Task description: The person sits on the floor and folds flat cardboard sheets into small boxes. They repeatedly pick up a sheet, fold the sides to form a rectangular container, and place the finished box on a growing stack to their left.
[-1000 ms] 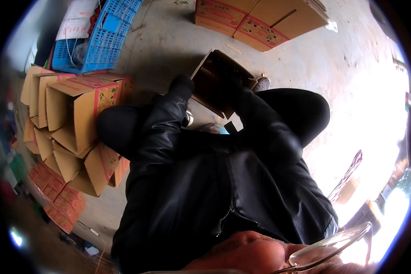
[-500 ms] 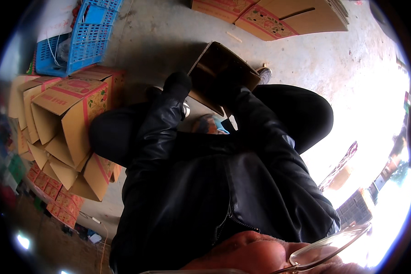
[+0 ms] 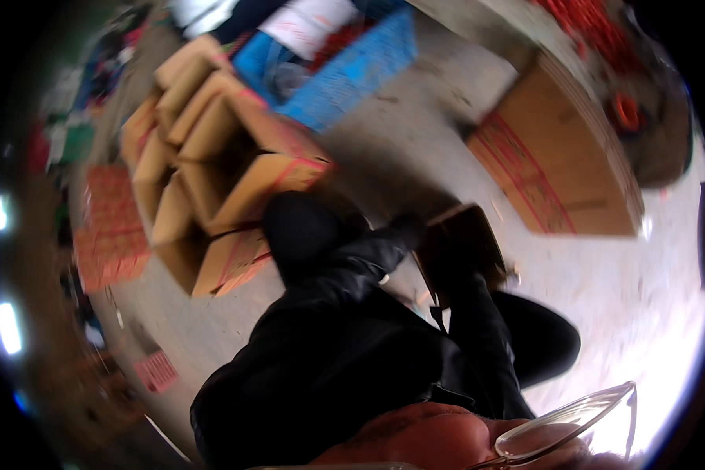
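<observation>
Cardboard box (image 3: 487, 233) sits open between the knees (image 3: 301, 227), left hand (image 3: 406, 229) at its rim, right hand apparently hidden inside; I cannot tell either grip. Uneven pressure could skew or tip it.

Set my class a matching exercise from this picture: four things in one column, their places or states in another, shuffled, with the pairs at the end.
Things
1. blue crate
2. cardboard stack
3. box with a dark inside
4. pink-red sheet

Places
A. on the floor, toward the lower left of the picture
B. by the ends of the black sleeves
C. near the top, beside the open cartons
D. toward the upper right of the picture

Pairs
1-C; 2-D; 3-B; 4-A
</observation>
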The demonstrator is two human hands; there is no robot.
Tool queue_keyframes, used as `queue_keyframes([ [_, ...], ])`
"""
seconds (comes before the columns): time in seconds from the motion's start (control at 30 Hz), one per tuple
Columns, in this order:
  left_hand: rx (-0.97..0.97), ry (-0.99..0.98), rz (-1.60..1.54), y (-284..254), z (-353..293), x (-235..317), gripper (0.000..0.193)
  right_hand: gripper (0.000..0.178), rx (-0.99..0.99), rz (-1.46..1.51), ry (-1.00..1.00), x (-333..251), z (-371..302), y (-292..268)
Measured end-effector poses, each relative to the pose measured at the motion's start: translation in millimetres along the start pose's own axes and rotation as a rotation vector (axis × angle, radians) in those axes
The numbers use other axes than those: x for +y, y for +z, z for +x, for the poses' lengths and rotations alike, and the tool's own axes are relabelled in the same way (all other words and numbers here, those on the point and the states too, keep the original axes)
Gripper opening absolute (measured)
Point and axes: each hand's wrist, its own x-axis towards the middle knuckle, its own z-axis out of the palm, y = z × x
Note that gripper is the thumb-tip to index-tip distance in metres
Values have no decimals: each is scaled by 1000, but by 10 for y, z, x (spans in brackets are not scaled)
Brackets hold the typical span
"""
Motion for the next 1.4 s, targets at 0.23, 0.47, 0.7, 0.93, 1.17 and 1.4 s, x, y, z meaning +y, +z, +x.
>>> queue_keyframes([
  [0.23,4,-203,-402,-129,90,-185,19,37,-243,-461,-186,99,197,-487],
  [0.47,317,-287,-615,-2289,-429,-503,18,31,434,827,-140,-475,-430,-2484],
  [0.7,711,-376,-1150,-4121,-2011,-961,37,33,782,916,263,931,-1428,-3154],
  [0.93,1276,-312,-1463,-4102,-3836,-1978,30,33,608,1095,681,2166,-1427,-2405],
  [1.17,1925,-529,-1079,-3810,-5361,-2402,28,23,185,831,760,1806,-1554,-2119],
  [1.4,2327,-791,-871,-2749,-6747,-2689,32,27,134,697,683,1351,-1470,-2233],
])
